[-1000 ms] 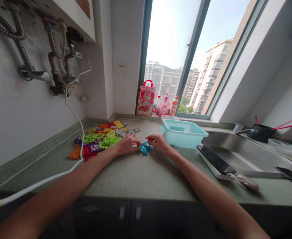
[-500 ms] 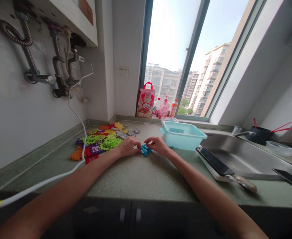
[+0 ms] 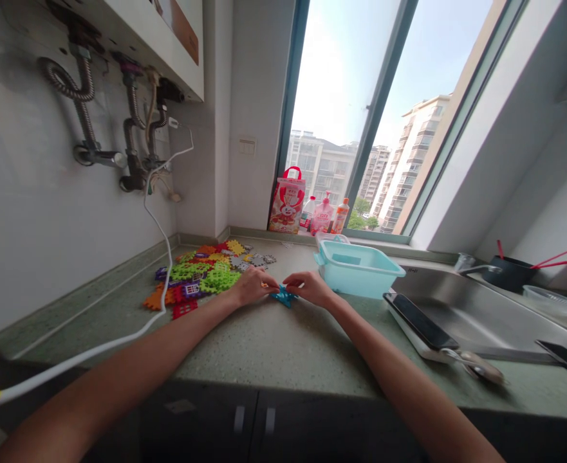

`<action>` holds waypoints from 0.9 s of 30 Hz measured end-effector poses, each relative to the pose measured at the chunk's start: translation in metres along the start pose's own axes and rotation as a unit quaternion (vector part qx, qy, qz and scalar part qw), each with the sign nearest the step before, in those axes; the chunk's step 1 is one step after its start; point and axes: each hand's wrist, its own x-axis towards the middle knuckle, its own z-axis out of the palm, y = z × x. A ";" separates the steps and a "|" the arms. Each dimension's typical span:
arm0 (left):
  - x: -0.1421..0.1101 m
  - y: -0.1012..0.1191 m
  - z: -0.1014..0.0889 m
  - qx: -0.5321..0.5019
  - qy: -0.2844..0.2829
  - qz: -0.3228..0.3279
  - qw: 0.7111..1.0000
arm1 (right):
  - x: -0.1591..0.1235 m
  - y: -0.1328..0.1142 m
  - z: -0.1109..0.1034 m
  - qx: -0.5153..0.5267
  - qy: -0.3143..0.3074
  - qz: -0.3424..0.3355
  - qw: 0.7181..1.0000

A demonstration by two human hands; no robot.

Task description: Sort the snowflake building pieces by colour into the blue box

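Small blue plastic building pieces (image 3: pixel 284 296) are between my two hands, low over the counter (image 3: pixel 273 347). My left hand (image 3: pixel 255 287) pinches them from the left, fingertips closed on the edge. From the right, my right hand (image 3: pixel 311 287) grips them with thumb and fingers together. The fingers hide part of the blue pieces, so I cannot tell how they are joined. Beyond my left hand lies a heap of notched flat building pieces in green (image 3: pixel 219 278), orange (image 3: pixel 156 298), red (image 3: pixel 185 308), purple, yellow and grey.
A turquoise plastic tub (image 3: pixel 360 273) stands right of my hands, beside the steel sink (image 3: pixel 457 308). A phone (image 3: pixel 423 321) rests near the sink's edge. A white cable (image 3: pixel 133 335) crosses the left side. Bottles (image 3: pixel 322 215) and a red bag (image 3: pixel 288 204) stand by the window.
The view has tilted and shifted slightly, so the scene sits a little lower and further right. Both hands stay on the blue pieces, which now look flatter and turned.
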 end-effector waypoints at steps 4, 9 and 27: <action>0.001 0.000 0.001 0.001 0.012 0.008 1.000 | 0.000 0.002 0.000 0.002 -0.007 -0.023 1.000; 0.002 -0.001 0.002 0.007 0.015 0.014 1.000 | -0.002 0.003 0.000 0.024 -0.021 -0.037 0.999; 0.001 -0.013 -0.003 -0.005 0.024 0.047 0.999 | -0.004 0.005 -0.013 -0.106 -0.046 -0.017 0.993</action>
